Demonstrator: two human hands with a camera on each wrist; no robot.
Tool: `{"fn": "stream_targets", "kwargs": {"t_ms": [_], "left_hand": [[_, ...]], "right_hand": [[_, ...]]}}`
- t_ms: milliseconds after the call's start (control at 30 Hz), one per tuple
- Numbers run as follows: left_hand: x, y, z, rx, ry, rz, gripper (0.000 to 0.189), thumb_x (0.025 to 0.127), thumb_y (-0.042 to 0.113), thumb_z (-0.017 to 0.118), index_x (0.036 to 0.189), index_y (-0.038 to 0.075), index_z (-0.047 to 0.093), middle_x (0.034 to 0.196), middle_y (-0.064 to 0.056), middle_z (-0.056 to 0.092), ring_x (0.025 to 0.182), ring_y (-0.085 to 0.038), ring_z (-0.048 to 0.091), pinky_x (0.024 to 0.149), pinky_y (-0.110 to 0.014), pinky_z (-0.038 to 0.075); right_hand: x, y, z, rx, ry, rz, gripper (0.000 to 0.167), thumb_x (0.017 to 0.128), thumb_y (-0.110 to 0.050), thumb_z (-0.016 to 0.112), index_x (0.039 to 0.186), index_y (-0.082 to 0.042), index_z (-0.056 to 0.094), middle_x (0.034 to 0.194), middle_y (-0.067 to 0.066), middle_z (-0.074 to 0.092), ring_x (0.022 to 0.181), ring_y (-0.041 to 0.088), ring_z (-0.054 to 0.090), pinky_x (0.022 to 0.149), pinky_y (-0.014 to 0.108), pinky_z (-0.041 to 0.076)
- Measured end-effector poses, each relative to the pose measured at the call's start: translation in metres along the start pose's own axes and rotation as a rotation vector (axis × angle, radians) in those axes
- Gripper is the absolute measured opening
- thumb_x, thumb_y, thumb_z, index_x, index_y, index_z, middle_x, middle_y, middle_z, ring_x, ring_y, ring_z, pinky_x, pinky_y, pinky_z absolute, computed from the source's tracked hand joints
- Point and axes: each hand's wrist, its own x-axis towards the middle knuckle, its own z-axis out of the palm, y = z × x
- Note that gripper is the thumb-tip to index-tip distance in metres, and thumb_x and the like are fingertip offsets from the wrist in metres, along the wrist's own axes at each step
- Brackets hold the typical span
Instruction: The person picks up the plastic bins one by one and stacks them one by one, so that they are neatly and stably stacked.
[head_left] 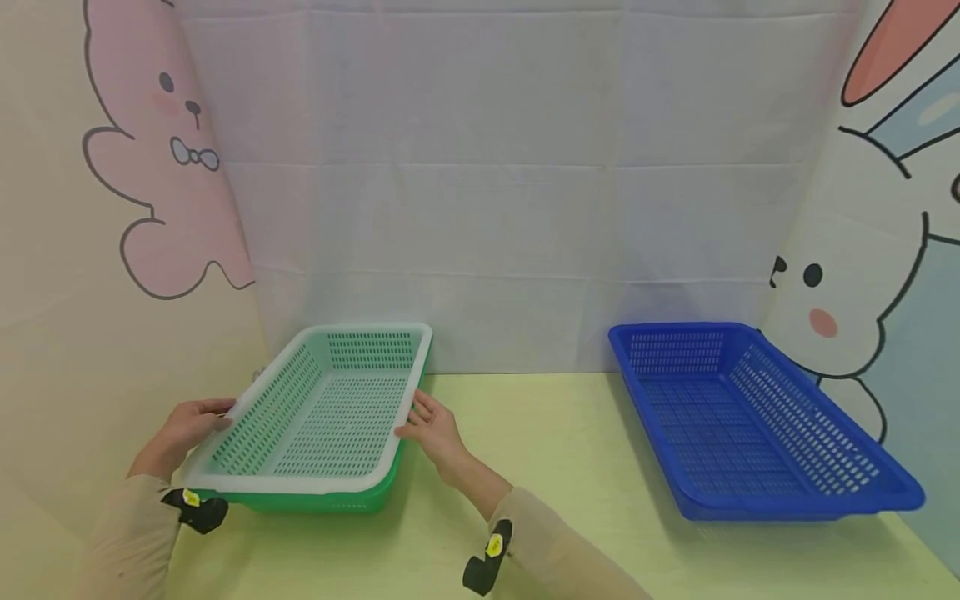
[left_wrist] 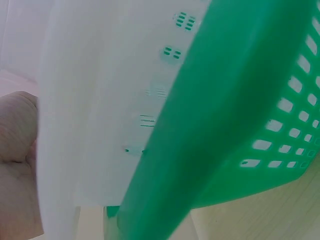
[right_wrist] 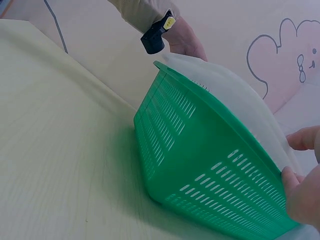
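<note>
A white plastic basket (head_left: 315, 484) sits nested inside a green basket (head_left: 322, 502) on the left of the table. At its left rim, my left hand (head_left: 183, 429) holds the white basket with thumb and fingers. My right hand (head_left: 438, 437) pinches the white rim on the opposite side, thumb on top and fingers beneath. In the right wrist view the white rim (right_wrist: 225, 85) stands above the green basket (right_wrist: 185, 135), whose slotted side faces the camera. Part of the left hand (left_wrist: 17, 130) is hidden behind the white rim in the left wrist view.
A blue slotted basket (head_left: 675, 467) stands on the right of the pale yellow table (head_left: 525, 442). Behind the table hangs a white creased sheet (head_left: 480, 183), and cartoon-printed panels (head_left: 862, 308) flank both sides.
</note>
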Motion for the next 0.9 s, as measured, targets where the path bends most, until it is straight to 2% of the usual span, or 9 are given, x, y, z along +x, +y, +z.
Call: {"fn": "stream_targets", "kwargs": {"t_ms": [133, 267, 367, 500, 567, 633, 733, 800, 900], "left_hand": [[-0.001, -0.004, 0.002, -0.015, -0.007, 0.006, 0.051, 0.089, 0.005, 0.046, 0.131, -0.018, 0.027, 0.124, -0.038, 0.039, 0.082, -0.018, 0.056, 0.070, -0.030, 0.047], [-0.004, -0.006, 0.002, -0.037, -0.002, 0.019, 0.054, 0.092, 0.011, 0.045, 0.133, -0.017, 0.024, 0.133, -0.038, 0.028, 0.102, -0.038, 0.050, 0.086, -0.048, 0.043], [-0.006, -0.005, 0.002, -0.045, 0.002, 0.009, 0.056, 0.092, 0.013, 0.044, 0.134, -0.017, 0.022, 0.136, -0.038, 0.020, 0.117, -0.048, 0.034, 0.093, -0.055, 0.035], [-0.004, -0.007, 0.003, -0.038, -0.014, -0.016, 0.059, 0.092, 0.015, 0.044, 0.135, -0.016, 0.019, 0.137, -0.037, 0.018, 0.120, -0.050, 0.028, 0.095, -0.057, 0.032], [-0.002, -0.010, 0.004, -0.042, -0.025, -0.030, 0.061, 0.092, 0.017, 0.045, 0.136, -0.015, 0.017, 0.137, -0.037, 0.019, 0.117, -0.049, 0.033, 0.093, -0.056, 0.034], [0.001, -0.013, 0.005, -0.042, -0.028, -0.045, 0.063, 0.093, 0.019, 0.046, 0.136, -0.014, 0.016, 0.136, -0.038, 0.020, 0.109, -0.043, 0.044, 0.089, -0.051, 0.040], [0.003, -0.015, 0.007, -0.052, -0.033, -0.055, 0.063, 0.093, 0.020, 0.046, 0.136, -0.014, 0.016, 0.135, -0.039, 0.021, 0.092, -0.026, 0.056, 0.079, -0.039, 0.046], [0.003, -0.015, 0.008, -0.056, -0.038, -0.047, 0.060, 0.094, 0.019, 0.044, 0.136, -0.014, 0.017, 0.134, -0.039, 0.023, 0.084, -0.015, 0.058, 0.073, -0.032, 0.047], [0.002, -0.012, 0.011, -0.077, -0.049, -0.033, 0.058, 0.095, 0.017, 0.041, 0.136, -0.014, 0.016, 0.132, -0.039, 0.025, 0.078, -0.009, 0.058, 0.067, -0.028, 0.049]], "right_hand": [[-0.002, -0.001, -0.001, -0.075, 0.014, -0.021, 0.070, 0.078, 0.005, 0.061, 0.140, 0.001, 0.028, 0.144, 0.017, 0.029, 0.131, 0.031, 0.029, 0.103, 0.038, 0.030], [-0.005, -0.004, -0.001, -0.186, 0.054, -0.057, 0.069, 0.078, 0.002, 0.063, 0.139, -0.003, 0.032, 0.143, 0.013, 0.033, 0.132, 0.030, 0.026, 0.107, 0.042, 0.025], [-0.008, -0.005, 0.000, -0.213, 0.092, -0.059, 0.066, 0.078, 0.000, 0.064, 0.137, -0.001, 0.034, 0.141, 0.015, 0.036, 0.130, 0.033, 0.031, 0.105, 0.043, 0.028], [-0.012, 0.000, 0.000, -0.175, 0.108, -0.021, 0.064, 0.080, -0.003, 0.063, 0.136, 0.003, 0.032, 0.140, 0.022, 0.034, 0.125, 0.038, 0.037, 0.100, 0.043, 0.036], [-0.014, 0.004, 0.000, -0.148, 0.103, -0.003, 0.065, 0.080, -0.004, 0.062, 0.136, 0.005, 0.030, 0.139, 0.024, 0.033, 0.121, 0.038, 0.042, 0.096, 0.041, 0.041], [-0.014, 0.008, 0.000, -0.116, 0.098, 0.013, 0.065, 0.080, -0.005, 0.062, 0.136, 0.006, 0.030, 0.138, 0.025, 0.033, 0.114, 0.035, 0.048, 0.092, 0.038, 0.044], [-0.013, 0.012, 0.000, -0.085, 0.096, 0.027, 0.067, 0.079, -0.004, 0.063, 0.136, 0.007, 0.030, 0.135, 0.025, 0.036, 0.101, 0.026, 0.056, 0.084, 0.034, 0.049], [-0.012, 0.014, 0.000, -0.069, 0.093, 0.033, 0.068, 0.079, -0.004, 0.064, 0.136, 0.006, 0.030, 0.133, 0.024, 0.037, 0.095, 0.021, 0.057, 0.082, 0.032, 0.051], [-0.012, 0.015, 0.000, -0.054, 0.084, 0.043, 0.068, 0.078, -0.003, 0.064, 0.137, 0.005, 0.030, 0.128, 0.022, 0.040, 0.088, 0.017, 0.058, 0.078, 0.031, 0.052]]}}
